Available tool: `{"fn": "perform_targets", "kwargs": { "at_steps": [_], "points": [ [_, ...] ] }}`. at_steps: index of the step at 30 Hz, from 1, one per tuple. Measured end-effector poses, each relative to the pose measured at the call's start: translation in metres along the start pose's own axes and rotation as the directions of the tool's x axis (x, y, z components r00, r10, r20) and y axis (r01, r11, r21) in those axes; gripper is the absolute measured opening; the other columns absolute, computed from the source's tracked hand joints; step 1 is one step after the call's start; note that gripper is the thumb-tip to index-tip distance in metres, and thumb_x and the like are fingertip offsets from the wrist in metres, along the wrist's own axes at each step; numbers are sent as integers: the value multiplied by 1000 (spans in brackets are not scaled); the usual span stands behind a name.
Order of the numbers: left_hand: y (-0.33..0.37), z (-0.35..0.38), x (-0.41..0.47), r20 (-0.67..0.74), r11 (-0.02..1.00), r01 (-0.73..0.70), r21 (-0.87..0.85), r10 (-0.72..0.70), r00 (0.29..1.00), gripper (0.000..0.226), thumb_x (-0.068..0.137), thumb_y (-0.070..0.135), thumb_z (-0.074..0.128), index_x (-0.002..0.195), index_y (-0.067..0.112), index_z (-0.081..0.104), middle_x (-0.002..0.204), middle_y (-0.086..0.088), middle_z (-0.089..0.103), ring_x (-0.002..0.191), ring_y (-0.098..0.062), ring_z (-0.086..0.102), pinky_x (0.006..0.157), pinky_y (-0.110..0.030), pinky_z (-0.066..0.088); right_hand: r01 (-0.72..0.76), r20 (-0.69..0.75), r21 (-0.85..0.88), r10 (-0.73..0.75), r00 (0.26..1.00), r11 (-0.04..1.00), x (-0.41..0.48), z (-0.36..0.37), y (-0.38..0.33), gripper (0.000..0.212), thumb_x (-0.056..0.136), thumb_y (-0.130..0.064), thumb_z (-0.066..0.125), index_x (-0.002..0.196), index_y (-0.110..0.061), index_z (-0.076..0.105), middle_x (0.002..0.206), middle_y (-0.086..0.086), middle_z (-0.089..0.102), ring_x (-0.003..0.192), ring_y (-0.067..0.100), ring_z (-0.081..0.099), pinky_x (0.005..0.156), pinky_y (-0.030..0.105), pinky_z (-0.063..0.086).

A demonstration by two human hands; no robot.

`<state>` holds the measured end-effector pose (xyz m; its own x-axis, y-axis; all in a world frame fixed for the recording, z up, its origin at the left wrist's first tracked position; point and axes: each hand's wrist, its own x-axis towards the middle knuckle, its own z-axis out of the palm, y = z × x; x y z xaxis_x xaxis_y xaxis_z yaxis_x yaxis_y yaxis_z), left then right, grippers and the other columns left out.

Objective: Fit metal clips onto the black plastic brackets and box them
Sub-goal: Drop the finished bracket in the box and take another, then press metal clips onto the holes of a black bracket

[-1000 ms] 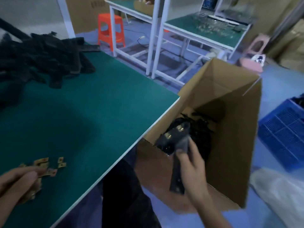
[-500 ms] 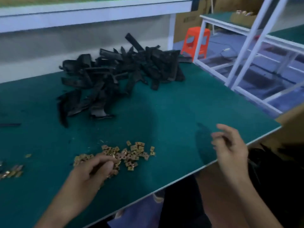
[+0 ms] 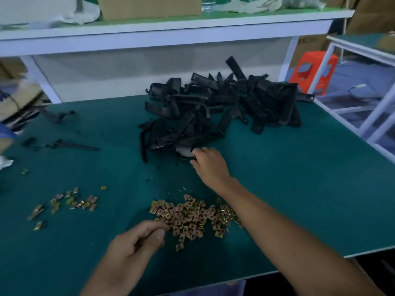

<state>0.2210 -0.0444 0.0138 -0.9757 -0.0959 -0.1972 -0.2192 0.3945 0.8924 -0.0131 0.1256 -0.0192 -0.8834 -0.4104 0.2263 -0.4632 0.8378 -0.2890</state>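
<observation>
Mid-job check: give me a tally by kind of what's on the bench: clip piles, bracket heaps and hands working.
Metal clip piles: 2, the large pile and the small scatter
Black bracket heap: 1
Hands: 2, left hand and right hand
Total: 5

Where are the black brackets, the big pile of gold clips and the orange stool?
black brackets [image 3: 224, 107], head view, middle of the heap.
gold clips [image 3: 192, 216], head view, middle of the bigger pile.
orange stool [image 3: 299, 81], head view, its left side.
</observation>
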Motion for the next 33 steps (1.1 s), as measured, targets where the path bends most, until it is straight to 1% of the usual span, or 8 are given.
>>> {"fn": "perform_targets", "kwargs": {
  "at_steps": [10,16,19,21,23,26,30,33],
  "points": [
    [18,15,2,-114,994,-113,-16,110,987,15,90,49,60,99,55,69,86,14,71,69,-7,64,62,-18,47,152,-278,290,-69,958,945,-88,-164,17,10,105,-30,53,99,-26,60,89,-8,62,79,9,55,69,25,43],
    [65,89,-13,271,933,-359,-27,352,896,25,83,57,63,107,59,58,92,27,66,73,8,58,63,-8,41,90,6,515,-109,994,852,-184,-187,11,16,83,-46,67,93,-34,67,81,-11,71,71,-1,62,66,17,47],
    [66,106,-12,349,913,-398,92,345,871,9,89,62,58,89,54,55,79,28,59,66,10,51,56,-13,33,-125,85,821,96,992,557,-225,-166,18,59,61,-57,90,110,-43,60,93,-2,72,80,3,66,74,14,49],
    [63,108,-7,365,924,-369,96,312,877,14,90,62,58,90,48,56,78,25,59,66,7,51,57,-19,34,-282,264,804,111,958,523,-245,-145,26,75,59,-60,90,124,-51,55,116,-11,71,104,1,68,91,19,51],
    [63,107,0,448,930,-359,83,287,847,16,89,65,54,96,51,57,86,26,63,74,5,57,61,-21,41,-361,376,738,97,922,570,-259,-122,27,58,73,-46,83,127,-40,62,119,-20,70,113,-1,65,99,25,51],
    [66,102,22,459,947,-322,10,282,843,33,97,63,41,119,48,60,101,25,69,94,4,64,76,-13,47,-426,355,772,236,905,472,-262,-98,22,14,93,-17,66,106,-12,69,84,-2,76,79,6,71,73,16,52],
    [55,99,77,86,738,-339,583,359,929,40,107,43,37,132,26,62,115,10,62,111,-10,55,94,-25,43,-484,371,850,414,831,209,-241,-88,19,43,95,-34,56,88,8,61,57,15,61,46,28,57,47,32,46],
    [43,106,99,97,643,-267,718,288,953,38,107,35,44,139,23,58,121,0,58,115,-18,48,94,-28,39,-468,362,867,428,828,173,-221,-77,10,42,99,-33,53,89,7,58,56,8,61,44,24,56,44,30,45]
  ]
}}
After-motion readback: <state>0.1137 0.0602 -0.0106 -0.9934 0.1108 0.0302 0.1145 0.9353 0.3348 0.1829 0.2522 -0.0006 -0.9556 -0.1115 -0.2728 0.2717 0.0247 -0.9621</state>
